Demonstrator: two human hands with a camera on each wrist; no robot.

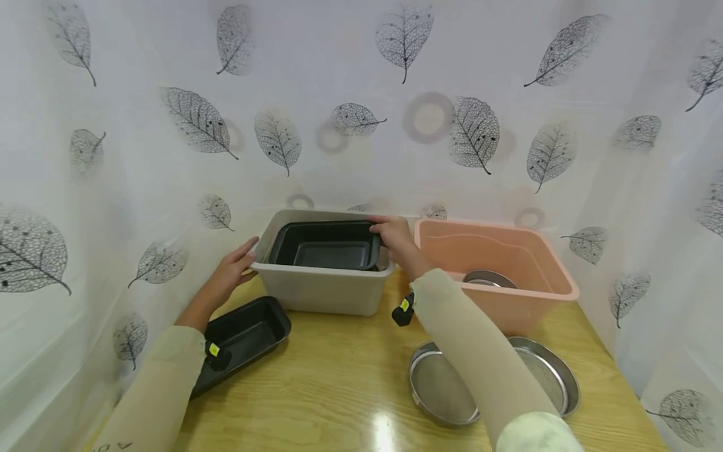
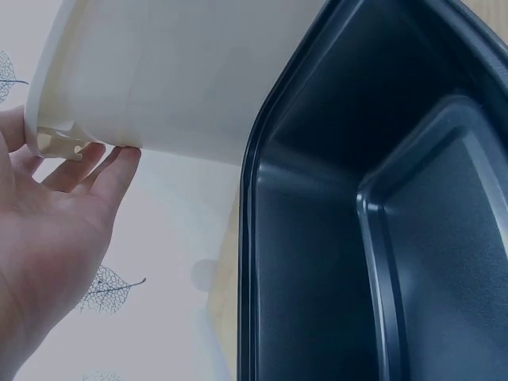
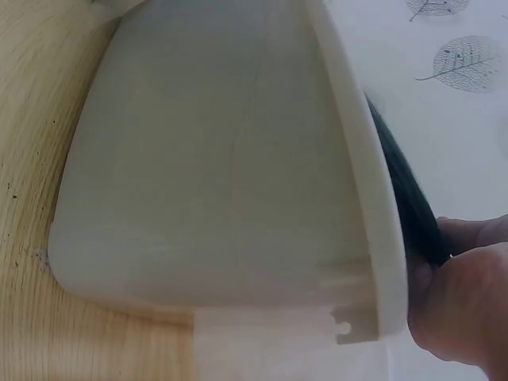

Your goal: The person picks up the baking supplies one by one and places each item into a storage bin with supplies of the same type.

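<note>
A black loaf pan [image 1: 333,255] sits in the mouth of an off-white plastic bin [image 1: 322,292], with a dark edge showing below it at the right. My right hand [image 1: 395,240] pinches the pan's right end, thumb and fingers on its rim. In the right wrist view that hand [image 3: 468,294] is beyond the bin's rim, partly hidden by it. My left hand [image 1: 227,275] holds the bin's left rim; in the left wrist view its fingers [image 2: 115,176] curl under the lip. A second black loaf pan [image 1: 251,336] lies on the table beneath my left forearm.
A pink bin [image 1: 503,307] stands to the right with a round metal sieve [image 1: 490,277] inside. Two more round sieves, one left [image 1: 443,389] and one right [image 1: 545,376], lie on the wooden table [image 1: 316,376] around my right forearm. A leaf-patterned curtain [image 1: 339,63] hangs behind.
</note>
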